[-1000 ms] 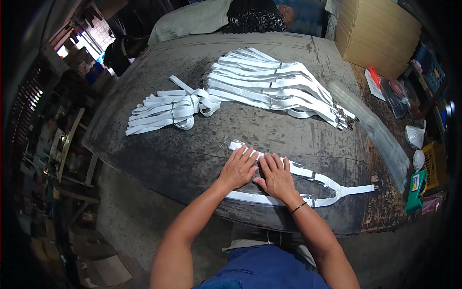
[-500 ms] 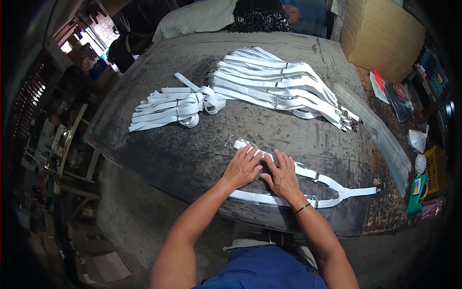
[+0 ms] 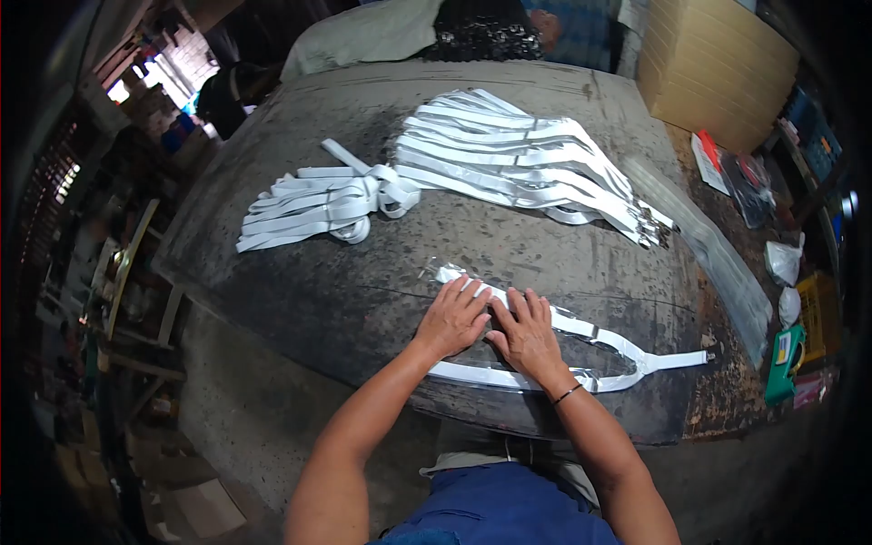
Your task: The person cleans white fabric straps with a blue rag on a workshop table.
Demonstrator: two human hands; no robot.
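A pair of white Y-shaped suspenders (image 3: 668, 361) lies along the near side of the dark table, its joined tail pointing right. Clear plastic shows around its straps. My left hand (image 3: 451, 318) rests flat on the upper strap near its left end, fingers stretched out. Right beside it, my right hand (image 3: 527, 338) also presses on that strap with the fingers spread. The lower strap passes under my right wrist. Farther back lies a pile of similar white suspenders (image 3: 509, 154) with metal clips at the right, and left of it a tied bundle of white straps (image 3: 313, 207).
A long clear plastic sheet (image 3: 718, 259) runs down the table's right side. Beyond it are a cardboard box (image 3: 718, 68), a green case (image 3: 784, 365) and a yellow crate (image 3: 820, 318). Black straps with metal parts (image 3: 486, 32) sit at the far edge.
Both hands stay on the upper strap; my right hand has shifted slightly left, closer to my left hand. The whole view has moved a little.
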